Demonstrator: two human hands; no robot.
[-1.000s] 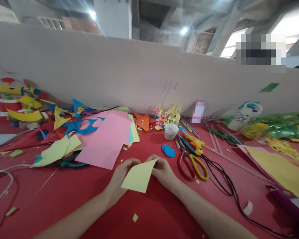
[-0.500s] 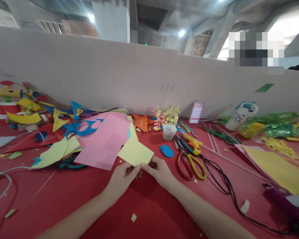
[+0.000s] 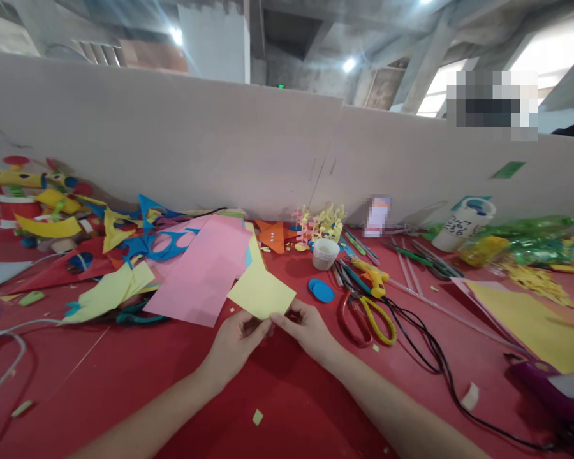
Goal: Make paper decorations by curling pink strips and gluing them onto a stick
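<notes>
A pale yellow square of paper (image 3: 262,290) is held up over the red table, one corner pointing toward me. My left hand (image 3: 239,341) pinches its near edge, thumb against the fingers. Close beside it, my right hand (image 3: 306,325) grips the same near corner, thumb on top and fingers curled underneath. The fingertips under the sheet are partly hidden. Behind the square lies a large pink sheet (image 3: 201,268). To the right of it are two overlapping blue discs (image 3: 322,291) and scissors with red and yellow handles (image 3: 380,319).
A small white cup (image 3: 325,254) stands behind the discs. A yellow glue gun (image 3: 377,280) trails a black cable (image 3: 430,344) across the right side. Yellow sheets (image 3: 530,319) and a purple tool (image 3: 540,386) lie at right. Coloured paper cut-outs (image 3: 110,293) crowd the left.
Almost nothing differs. Both hands keep hold of the yellow paper square in nearly the same place; the whole view has shifted very slightly.
</notes>
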